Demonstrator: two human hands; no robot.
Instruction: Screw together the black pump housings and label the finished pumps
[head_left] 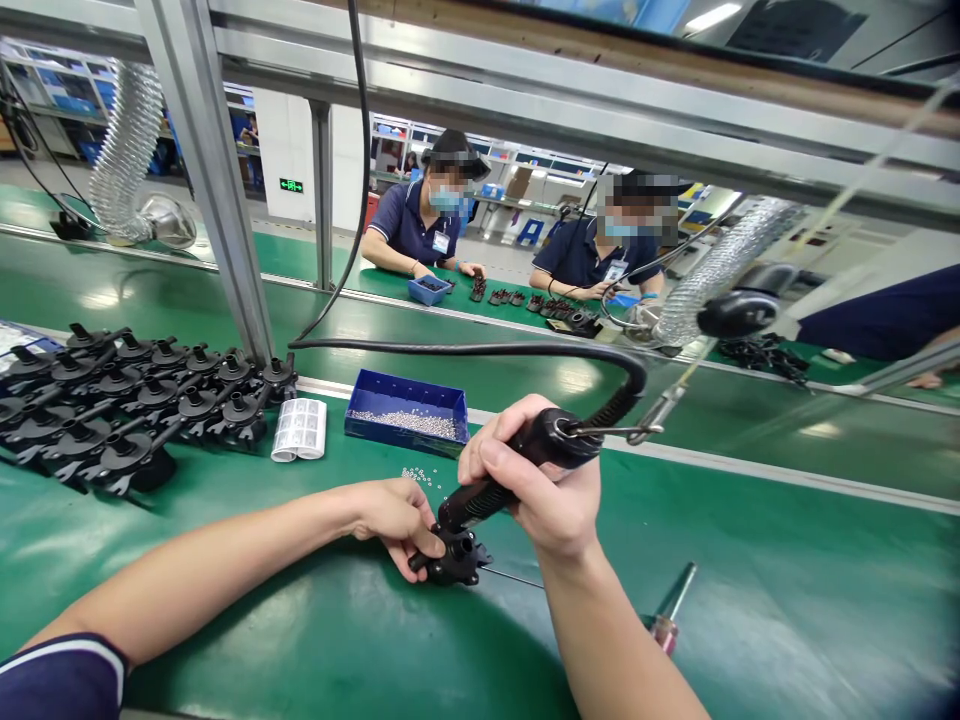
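Note:
My left hand (pixel 401 520) is closed on the side of a black plastic part (pixel 456 562) with a short round spout, low over the green bench. Wrapped around the body of a black corded electric screwdriver (pixel 480 503) is my right hand (pixel 551 480). The tool tilts down to the left, its lower end meeting the part near my left fingers; its tip is hidden there. A thin metal rod (pixel 514 577) shows between the part and my right forearm. Loose small metal nuts (pixel 420 475) lie just beyond my left hand.
A blue bin (pixel 405 412) of small metal pieces stands behind my hands, beside a white label roll (pixel 300 430). Rows of black assemblies (pixel 124 400) fill the left. A screwdriver (pixel 667 625) lies at right. The tool's cable (pixel 465 349) crosses above. Two co-workers sit opposite.

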